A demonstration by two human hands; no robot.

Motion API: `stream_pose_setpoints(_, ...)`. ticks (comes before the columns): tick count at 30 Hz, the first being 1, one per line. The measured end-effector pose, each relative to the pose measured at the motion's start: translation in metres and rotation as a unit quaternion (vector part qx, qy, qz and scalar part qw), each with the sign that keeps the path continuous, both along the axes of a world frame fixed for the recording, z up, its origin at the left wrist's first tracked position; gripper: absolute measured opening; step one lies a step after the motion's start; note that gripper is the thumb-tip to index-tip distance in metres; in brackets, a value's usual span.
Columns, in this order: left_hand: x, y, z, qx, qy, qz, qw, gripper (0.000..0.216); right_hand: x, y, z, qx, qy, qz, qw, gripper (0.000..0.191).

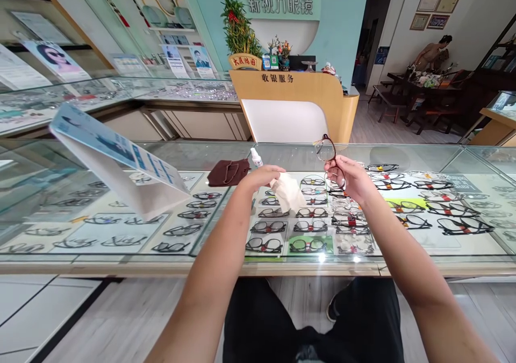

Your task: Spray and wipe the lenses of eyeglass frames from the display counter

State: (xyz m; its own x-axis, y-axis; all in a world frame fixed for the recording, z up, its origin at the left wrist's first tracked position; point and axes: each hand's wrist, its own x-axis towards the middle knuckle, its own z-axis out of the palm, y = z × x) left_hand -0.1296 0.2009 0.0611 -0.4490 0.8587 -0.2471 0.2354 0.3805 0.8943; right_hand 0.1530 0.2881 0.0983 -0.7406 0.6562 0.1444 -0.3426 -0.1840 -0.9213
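Note:
My right hand (351,177) pinches a pair of dark-rimmed eyeglasses (334,148) and holds them up above the glass counter, turned on end. A pale cream cloth (288,192) hangs from the closed fingers of my left hand (264,177). Just past that hand stands a small white spray bottle (256,157), partly hidden behind it. To its left a dark maroon pouch (229,172) with a cord lies on the counter top.
The glass display counter (226,269) holds many eyeglass frames in rows under its top. A folded display card (121,158) stands on the left. Beyond are a wooden cashier desk (290,91), a potted plant (239,32) and a dark table with benches (433,86) at the right.

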Motion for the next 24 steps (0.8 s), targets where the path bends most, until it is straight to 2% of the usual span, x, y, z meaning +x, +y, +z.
stream_pose_setpoints(4, 0.004, 0.000, 0.000, 0.065, 0.100, 0.048, 0.992, 0.032, 0.000, -0.001, 0.001, 0.032, -0.018, -0.002, 0.999, 0.043)
stream_pose_setpoints(7, 0.024, 0.003, -0.002, 0.173, 0.201, 0.086, 0.960, 0.038, 0.001, -0.001, 0.002, 0.067, -0.037, -0.015, 0.997, 0.039)
stream_pose_setpoints(9, 0.043, 0.004, -0.005, 0.307, 0.307, 0.095, 0.896, 0.051, 0.003, 0.000, 0.002, 0.088, -0.049, -0.021, 0.995, 0.036)
stream_pose_setpoints(10, 0.053, 0.005, -0.006, 0.360, 0.346, 0.070, 0.864, 0.061, 0.005, 0.001, 0.003, 0.098, -0.055, -0.020, 0.994, 0.033)
stream_pose_setpoints(12, 0.071, 0.005, -0.009, 0.421, 0.399, 0.013, 0.814, 0.079, 0.009, 0.004, 0.005, 0.120, -0.071, -0.010, 0.990, 0.028)
stream_pose_setpoints(14, 0.082, 0.003, -0.010, 0.445, 0.419, -0.031, 0.791, 0.091, 0.013, 0.006, 0.007, 0.147, -0.092, 0.008, 0.985, 0.023)
stream_pose_setpoints(17, 0.087, 0.001, -0.009, 0.454, 0.416, -0.051, 0.786, 0.092, 0.019, 0.008, 0.011, 0.179, -0.124, 0.040, 0.975, 0.018)
stream_pose_setpoints(24, 0.088, -0.004, -0.003, 0.460, 0.381, -0.038, 0.801, 0.073, 0.020, 0.002, 0.017, 0.202, -0.141, 0.071, 0.966, 0.018)
